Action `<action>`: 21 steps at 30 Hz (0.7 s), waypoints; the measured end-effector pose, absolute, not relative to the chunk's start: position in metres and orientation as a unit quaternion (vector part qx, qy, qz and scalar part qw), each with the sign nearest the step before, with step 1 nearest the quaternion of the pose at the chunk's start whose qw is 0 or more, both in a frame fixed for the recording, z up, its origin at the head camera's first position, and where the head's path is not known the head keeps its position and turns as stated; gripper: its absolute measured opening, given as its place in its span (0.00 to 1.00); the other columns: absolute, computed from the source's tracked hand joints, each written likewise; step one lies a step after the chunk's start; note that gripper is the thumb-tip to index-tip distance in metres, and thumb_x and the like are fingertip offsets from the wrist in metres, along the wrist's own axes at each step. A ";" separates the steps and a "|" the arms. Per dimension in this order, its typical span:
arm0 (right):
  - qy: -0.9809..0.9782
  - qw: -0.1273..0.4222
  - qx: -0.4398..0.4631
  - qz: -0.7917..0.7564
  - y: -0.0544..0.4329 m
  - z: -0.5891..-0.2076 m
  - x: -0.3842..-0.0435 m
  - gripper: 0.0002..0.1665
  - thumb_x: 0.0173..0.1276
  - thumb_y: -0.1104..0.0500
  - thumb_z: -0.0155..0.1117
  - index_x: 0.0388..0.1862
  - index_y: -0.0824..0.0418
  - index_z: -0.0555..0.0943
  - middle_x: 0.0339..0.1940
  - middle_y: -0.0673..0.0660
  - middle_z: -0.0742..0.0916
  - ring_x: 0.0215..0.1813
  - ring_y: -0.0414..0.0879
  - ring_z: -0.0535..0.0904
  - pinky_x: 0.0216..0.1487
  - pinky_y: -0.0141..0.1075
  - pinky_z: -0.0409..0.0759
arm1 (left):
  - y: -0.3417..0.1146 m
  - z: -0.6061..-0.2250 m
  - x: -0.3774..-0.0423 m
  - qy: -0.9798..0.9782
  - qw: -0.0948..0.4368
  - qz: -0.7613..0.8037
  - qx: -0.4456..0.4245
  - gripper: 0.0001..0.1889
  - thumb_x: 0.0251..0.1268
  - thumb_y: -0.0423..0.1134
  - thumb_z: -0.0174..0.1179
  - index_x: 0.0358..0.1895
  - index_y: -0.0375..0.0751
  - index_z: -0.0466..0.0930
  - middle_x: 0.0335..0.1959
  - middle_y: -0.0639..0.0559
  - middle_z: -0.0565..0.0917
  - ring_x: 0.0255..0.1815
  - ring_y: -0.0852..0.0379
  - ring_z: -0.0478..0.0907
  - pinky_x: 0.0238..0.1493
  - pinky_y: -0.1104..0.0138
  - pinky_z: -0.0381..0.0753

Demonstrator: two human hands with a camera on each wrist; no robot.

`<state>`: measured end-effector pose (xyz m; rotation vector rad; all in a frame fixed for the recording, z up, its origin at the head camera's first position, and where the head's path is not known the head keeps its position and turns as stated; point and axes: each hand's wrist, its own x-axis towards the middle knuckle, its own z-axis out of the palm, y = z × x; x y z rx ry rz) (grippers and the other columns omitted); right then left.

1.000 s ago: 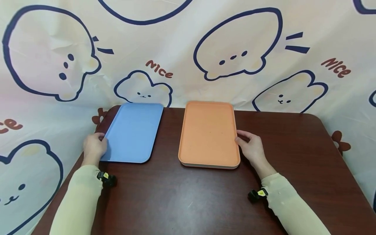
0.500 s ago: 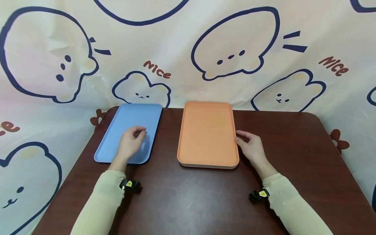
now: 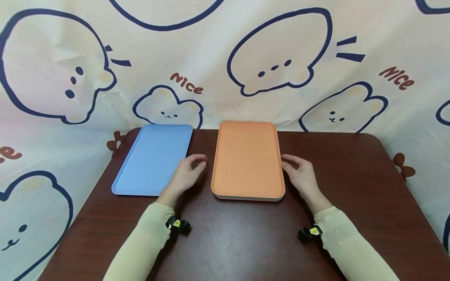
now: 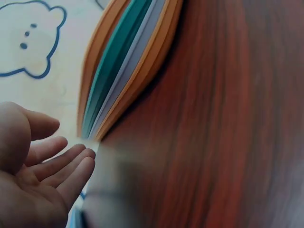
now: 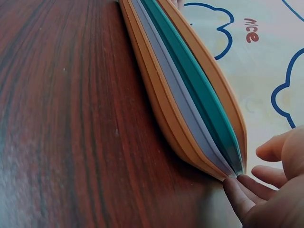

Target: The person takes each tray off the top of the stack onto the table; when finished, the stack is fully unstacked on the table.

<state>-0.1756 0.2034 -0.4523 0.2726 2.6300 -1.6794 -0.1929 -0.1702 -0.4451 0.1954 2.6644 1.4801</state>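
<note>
A stack of trays (image 3: 248, 164) stands at the middle back of the table, an orange one on top. From the side, the right wrist view shows a teal tray (image 5: 194, 83) and a lavender tray (image 5: 178, 102) sandwiched between orange ones. To the left a blue tray (image 3: 149, 164) lies flat. My left hand (image 3: 184, 173) is between the blue tray and the stack, its loosely bent fingers holding nothing and pointing at the stack's left side. At the stack's right side, my right hand (image 3: 302, 177) rests fingertips (image 5: 232, 187) against the tray edges, thumb apart from the fingers.
The dark wood-grain table (image 3: 225, 242) has rounded back corners. Right behind it hangs a pale cloth (image 3: 274, 109) printed with cartoon bears. Both trays' far ends lie close to the back edge.
My left hand has let go of the blue tray's left edge and moved right across it, toward the stack. My right hand has stayed at the stack's right side.
</note>
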 end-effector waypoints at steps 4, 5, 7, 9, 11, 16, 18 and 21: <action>0.837 0.007 0.090 -0.540 0.204 -0.455 -0.177 0.24 0.83 0.58 0.62 0.73 0.63 0.82 0.70 0.66 0.86 0.69 0.56 0.82 0.60 0.31 0.83 | -0.155 -0.448 -0.193 0.853 0.069 0.512 0.071 0.24 0.83 0.37 0.58 0.74 0.31 0.75 0.72 0.33 0.80 0.73 0.36 0.80 0.73 0.44 0.81; 0.837 0.009 0.090 -0.540 0.205 -0.456 -0.177 0.24 0.82 0.57 0.63 0.72 0.64 0.82 0.70 0.66 0.86 0.67 0.56 0.83 0.55 0.26 0.83 | -0.152 -0.449 -0.193 0.850 0.073 0.517 0.072 0.24 0.83 0.36 0.59 0.75 0.31 0.74 0.73 0.33 0.79 0.73 0.36 0.80 0.73 0.44 0.82; 0.838 0.014 0.086 -0.539 0.205 -0.458 -0.177 0.25 0.82 0.57 0.63 0.72 0.65 0.82 0.69 0.66 0.86 0.66 0.55 0.83 0.48 0.20 0.80 | -0.147 -0.449 -0.193 0.846 0.080 0.522 0.072 0.25 0.82 0.36 0.59 0.76 0.31 0.73 0.74 0.33 0.79 0.74 0.36 0.79 0.72 0.44 0.82; 0.839 0.020 0.081 -0.538 0.206 -0.458 -0.177 0.25 0.82 0.58 0.63 0.72 0.66 0.81 0.69 0.67 0.86 0.66 0.56 0.82 0.45 0.17 0.78 | -0.143 -0.449 -0.193 0.847 0.081 0.521 0.072 0.24 0.82 0.35 0.58 0.76 0.31 0.73 0.73 0.33 0.79 0.74 0.37 0.80 0.71 0.45 0.83; 0.842 0.024 0.079 -0.534 0.206 -0.459 -0.177 0.25 0.81 0.58 0.62 0.73 0.66 0.81 0.70 0.67 0.85 0.68 0.56 0.81 0.45 0.17 0.77 | -0.141 -0.450 -0.193 0.848 0.081 0.519 0.071 0.24 0.82 0.34 0.58 0.75 0.31 0.74 0.73 0.33 0.80 0.73 0.37 0.80 0.71 0.46 0.84; 0.842 0.019 0.084 -0.533 0.203 -0.459 -0.179 0.25 0.80 0.59 0.64 0.72 0.65 0.82 0.71 0.67 0.85 0.70 0.57 0.80 0.57 0.29 0.84 | -0.140 -0.449 -0.195 0.852 0.078 0.513 0.066 0.23 0.82 0.34 0.58 0.75 0.32 0.75 0.71 0.35 0.81 0.73 0.39 0.81 0.70 0.47 0.84; 0.839 0.016 0.083 -0.538 0.199 -0.460 -0.180 0.25 0.79 0.60 0.64 0.71 0.65 0.83 0.72 0.66 0.84 0.73 0.57 0.79 0.67 0.40 0.83 | -0.143 -0.449 -0.195 0.854 0.075 0.511 0.062 0.23 0.82 0.34 0.58 0.75 0.32 0.75 0.71 0.35 0.81 0.72 0.39 0.81 0.69 0.47 0.85; 0.835 0.013 0.078 -0.545 0.194 -0.461 -0.181 0.25 0.78 0.61 0.65 0.70 0.66 0.83 0.73 0.66 0.83 0.78 0.57 0.74 0.78 0.51 0.75 | -0.148 -0.449 -0.195 0.856 0.070 0.508 0.062 0.24 0.82 0.34 0.56 0.75 0.31 0.74 0.70 0.33 0.82 0.71 0.38 0.82 0.68 0.47 0.86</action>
